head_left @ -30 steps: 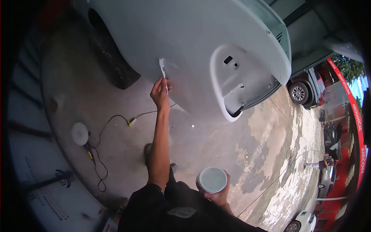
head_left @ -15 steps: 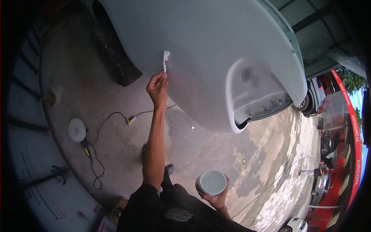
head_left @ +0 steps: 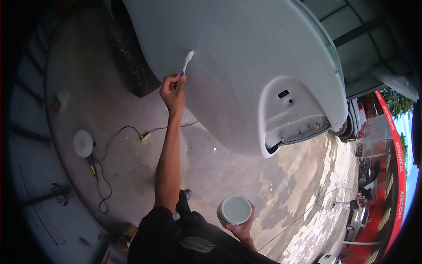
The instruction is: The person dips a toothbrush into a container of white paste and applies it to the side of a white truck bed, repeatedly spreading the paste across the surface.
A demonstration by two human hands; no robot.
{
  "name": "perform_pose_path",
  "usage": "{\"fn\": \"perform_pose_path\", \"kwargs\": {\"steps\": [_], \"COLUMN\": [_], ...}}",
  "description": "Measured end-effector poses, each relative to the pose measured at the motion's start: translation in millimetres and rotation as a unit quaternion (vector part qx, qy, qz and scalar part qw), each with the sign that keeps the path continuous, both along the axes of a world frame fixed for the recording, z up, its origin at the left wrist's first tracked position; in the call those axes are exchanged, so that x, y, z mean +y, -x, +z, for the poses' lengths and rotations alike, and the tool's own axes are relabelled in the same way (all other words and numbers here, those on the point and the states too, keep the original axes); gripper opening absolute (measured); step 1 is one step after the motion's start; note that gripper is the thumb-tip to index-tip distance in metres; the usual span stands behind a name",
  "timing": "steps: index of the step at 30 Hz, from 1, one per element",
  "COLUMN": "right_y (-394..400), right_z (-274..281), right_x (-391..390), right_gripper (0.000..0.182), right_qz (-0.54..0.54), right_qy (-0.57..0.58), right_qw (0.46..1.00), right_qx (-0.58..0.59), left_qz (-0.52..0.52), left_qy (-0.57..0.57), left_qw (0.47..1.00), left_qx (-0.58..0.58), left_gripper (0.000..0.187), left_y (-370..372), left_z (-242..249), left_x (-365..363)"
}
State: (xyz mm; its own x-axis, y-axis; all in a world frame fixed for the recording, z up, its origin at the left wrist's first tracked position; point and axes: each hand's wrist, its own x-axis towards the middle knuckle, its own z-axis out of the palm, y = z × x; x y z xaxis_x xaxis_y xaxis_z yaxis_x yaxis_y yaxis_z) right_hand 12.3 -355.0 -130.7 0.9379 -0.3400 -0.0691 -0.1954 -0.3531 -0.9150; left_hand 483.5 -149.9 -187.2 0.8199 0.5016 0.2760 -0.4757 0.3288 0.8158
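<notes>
My left hand [head_left: 174, 96] pinches a slim white toothbrush [head_left: 187, 59] with a purple part at the fingertips. Its thick white head points up and slightly right, overlapping the smooth grey car body panel [head_left: 224, 83]. Faint pale streaks show on the panel just beside the brush head. Lower down, near my torso, my right hand [head_left: 244, 227] is wrapped round a round white tub [head_left: 236, 210] with a pale grey-green surface inside its rim.
A dark wheel [head_left: 136, 66] sits left of the panel. On the concrete floor lie a white disc-headed tool [head_left: 83, 144] and a cable with a yellow-green connector [head_left: 144, 137]. Wrapped sheets [head_left: 39, 207] stand at the left. A person [head_left: 354, 204] and parked cars are far right.
The toothbrush has turned from nearly upright to leaning right, and my left hand has shifted slightly up and left in view. My right hand still holds the tub.
</notes>
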Motion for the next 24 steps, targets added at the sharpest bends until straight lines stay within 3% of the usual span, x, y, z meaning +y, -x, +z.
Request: {"fn": "perform_pose_path", "kwargs": {"steps": [4, 7, 9, 10, 15, 18, 20, 24], "right_y": [-1, -7, -6, -3, 14, 13, 8, 4], "right_z": [1, 6, 7, 8, -9, -10, -2, -3], "right_x": [3, 7, 7, 6, -9, -4, 0, -6], "right_gripper": [0.115, 0.114, 0.114, 0.114, 0.113, 0.112, 0.112, 0.113], "right_qz": [-0.003, -0.019, -0.033, -0.039, -0.027, -0.052, -0.057, -0.022], "right_qy": [-0.015, -0.007, -0.004, -0.002, 0.018, -0.040, -0.072, 0.027], "right_qw": [1.000, 1.000, 0.999, 0.999, 0.999, 0.998, 0.996, 0.999], "right_qx": [0.006, 0.008, 0.017, 0.027, 0.033, 0.024, 0.022, 0.027], "left_qz": [-0.054, -0.144, -0.130, -0.121, -0.121, -0.130, -0.204, -0.168], "left_qy": [-0.022, -0.003, 0.109, 0.129, 0.073, -0.047, -0.108, 0.045], "left_qw": [0.995, 0.987, 0.983, 0.981, 0.990, 0.985, 0.963, 0.985], "left_qx": [-0.077, -0.073, 0.068, 0.084, 0.013, -0.104, -0.142, -0.007], "left_gripper": [0.017, 0.014, 0.012, 0.015, 0.017, 0.004, 0.008, 0.007], "left_y": [41, 73, 53, 36, -1, 43, 72, 65], "left_z": [-5, -16, -13, -9, 15, 9, -16, -33], "left_x": [-49, -47, -24, -10, -7, -40, -52, -20]}}
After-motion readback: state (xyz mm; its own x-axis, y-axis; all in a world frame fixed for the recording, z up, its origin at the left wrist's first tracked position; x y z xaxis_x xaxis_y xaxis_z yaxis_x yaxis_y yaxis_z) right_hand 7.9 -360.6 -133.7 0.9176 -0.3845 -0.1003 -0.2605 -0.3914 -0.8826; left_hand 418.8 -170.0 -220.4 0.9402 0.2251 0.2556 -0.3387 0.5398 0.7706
